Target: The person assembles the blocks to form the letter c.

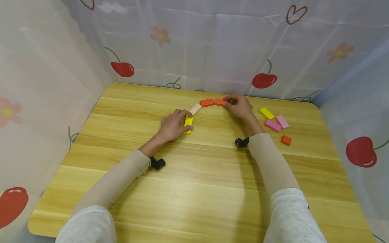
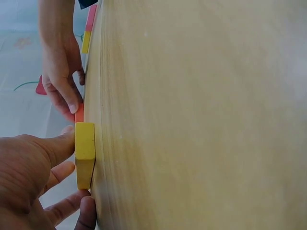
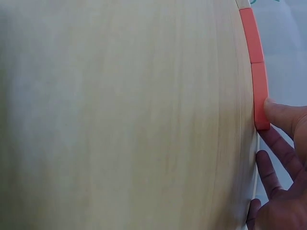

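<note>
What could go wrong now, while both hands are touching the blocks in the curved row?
The left hand grips the yellow block at the row's end; a small slip might push the pale wooden block beside it out of line. The right hand presses the end orange block, which may shove the second orange block. Either sleeve could perhaps brush the loose blocks nearby.

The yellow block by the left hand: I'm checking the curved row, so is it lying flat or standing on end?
Flat. The yellow block lies broad face down on the table, with the left hand gripping it.
</note>
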### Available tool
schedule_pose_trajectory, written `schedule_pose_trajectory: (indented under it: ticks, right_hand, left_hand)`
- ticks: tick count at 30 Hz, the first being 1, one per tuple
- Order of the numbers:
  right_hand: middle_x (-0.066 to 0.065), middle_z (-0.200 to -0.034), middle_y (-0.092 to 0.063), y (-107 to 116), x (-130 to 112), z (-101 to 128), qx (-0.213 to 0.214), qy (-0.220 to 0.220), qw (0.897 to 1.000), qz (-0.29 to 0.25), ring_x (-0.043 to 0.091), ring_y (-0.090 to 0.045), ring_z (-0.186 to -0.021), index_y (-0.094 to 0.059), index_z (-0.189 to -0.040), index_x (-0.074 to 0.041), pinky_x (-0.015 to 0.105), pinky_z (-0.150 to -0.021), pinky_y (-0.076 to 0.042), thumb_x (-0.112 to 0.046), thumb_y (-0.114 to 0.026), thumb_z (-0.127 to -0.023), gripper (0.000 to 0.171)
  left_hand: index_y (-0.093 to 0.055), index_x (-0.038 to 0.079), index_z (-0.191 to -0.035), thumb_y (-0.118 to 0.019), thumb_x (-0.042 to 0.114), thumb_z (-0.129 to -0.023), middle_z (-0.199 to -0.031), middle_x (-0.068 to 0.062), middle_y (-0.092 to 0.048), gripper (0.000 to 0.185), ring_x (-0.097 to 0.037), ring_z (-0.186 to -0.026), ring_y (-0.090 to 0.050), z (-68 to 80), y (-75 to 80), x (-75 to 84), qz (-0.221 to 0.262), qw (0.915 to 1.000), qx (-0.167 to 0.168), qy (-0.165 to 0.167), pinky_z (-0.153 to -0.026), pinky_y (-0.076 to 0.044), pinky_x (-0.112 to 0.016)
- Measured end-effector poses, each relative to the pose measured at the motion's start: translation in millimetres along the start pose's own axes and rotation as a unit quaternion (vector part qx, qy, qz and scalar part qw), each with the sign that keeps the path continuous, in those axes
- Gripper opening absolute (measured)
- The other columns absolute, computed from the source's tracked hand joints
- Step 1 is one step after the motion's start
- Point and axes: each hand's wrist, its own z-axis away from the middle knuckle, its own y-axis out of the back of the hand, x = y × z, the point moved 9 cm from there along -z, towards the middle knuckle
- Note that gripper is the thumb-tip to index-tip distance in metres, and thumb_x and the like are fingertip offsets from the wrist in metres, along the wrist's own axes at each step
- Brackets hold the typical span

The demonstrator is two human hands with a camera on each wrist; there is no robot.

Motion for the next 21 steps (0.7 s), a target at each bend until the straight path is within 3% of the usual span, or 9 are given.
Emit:
schedule_pose_trajectory:
  ticks: [10, 17, 21]
  right_hand:
    - [0.004, -0.126, -0.066, 0, 0, 1, -0.004, 0.003, 1.0, -0.011, 0.025, -0.055, -0.12, -0.066, -0.127, -0.023, 0.071, -0.107, -0.009, -0.035, -0.07, -0.091, 0.037]
    - [0.012, -0.135, -0.06, 0, 2, 5, -0.029, 0.008, 0.999, -0.025, 0.03, -0.052, -0.125, -0.055, -0.138, -0.014, 0.049, -0.112, -0.036, -0.032, -0.068, -0.092, 0.051]
    - [0.016, -0.137, -0.057, 5, 4, 11, -0.046, 0.006, 0.999, -0.026, 0.033, -0.05, -0.128, -0.05, -0.142, -0.01, 0.049, -0.112, -0.037, -0.03, -0.067, -0.093, 0.055]
  left_hand:
    - [-0.054, 0.035, -0.129, -0.069, 0.052, -0.087, -0.134, 0.0, -0.054, 0.047, -0.03, -0.109, -0.056, 1.6, 0.6, 0.1, 0.003, 1.0, -0.002, 0.003, -0.087, -0.033, -0.052]
    - [-0.054, 0.036, -0.129, -0.07, 0.051, -0.087, -0.134, 0.0, -0.054, 0.048, -0.03, -0.108, -0.056, 2.9, 1.2, -0.8, 0.003, 1.0, -0.002, 0.005, -0.087, -0.033, -0.052]
    - [-0.054, 0.036, -0.129, -0.07, 0.051, -0.087, -0.134, 0.0, -0.054, 0.047, -0.03, -0.107, -0.056, 1.4, 2.1, 0.0, 0.002, 1.0, 0.001, 0.002, -0.086, -0.034, -0.051]
